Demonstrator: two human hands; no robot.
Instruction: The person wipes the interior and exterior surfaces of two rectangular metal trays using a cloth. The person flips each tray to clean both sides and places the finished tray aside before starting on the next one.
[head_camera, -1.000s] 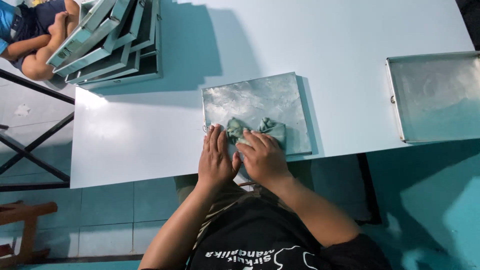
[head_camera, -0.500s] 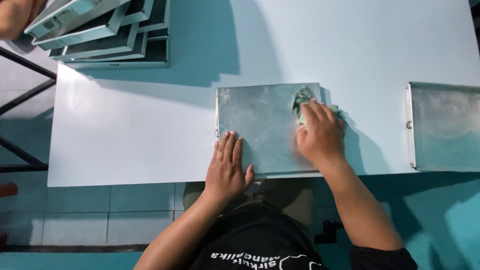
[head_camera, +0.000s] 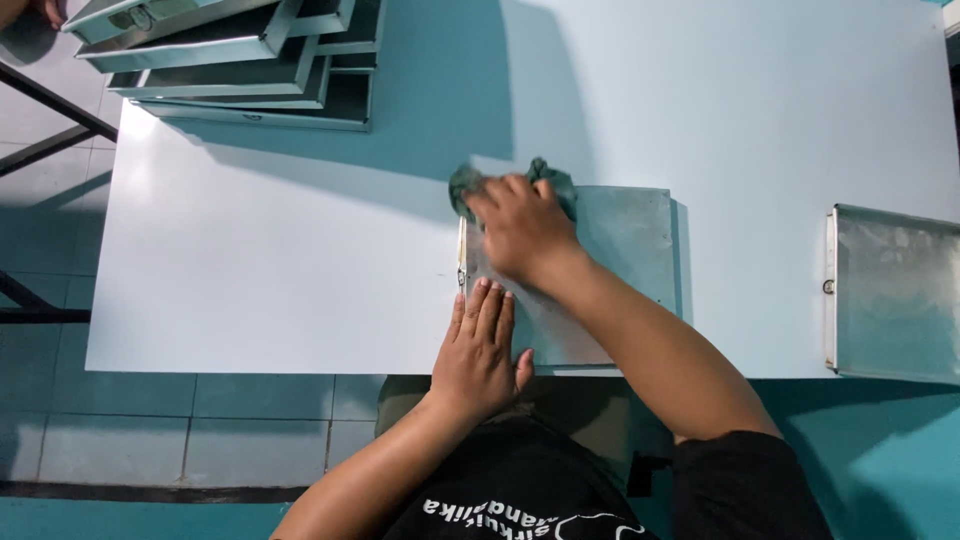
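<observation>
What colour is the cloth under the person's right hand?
Dark green cloth, seen in the head view.

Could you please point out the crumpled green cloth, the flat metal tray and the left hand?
crumpled green cloth (head_camera: 553, 180): head view, exposed fold.
flat metal tray (head_camera: 630, 240): head view, bare surface.
left hand (head_camera: 478, 352): head view, back of hand.

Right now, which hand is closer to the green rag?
Right. The right hand presses on the green rag at the metal tray's far left corner; the left hand lies flat at its near edge.

Green cloth (head_camera: 548, 178): mostly hidden under the right hand (head_camera: 522, 232).
Right-side metal tray (head_camera: 895, 295): cut off by the frame edge.
Stacked trays (head_camera: 240, 60): tops cropped.
</observation>
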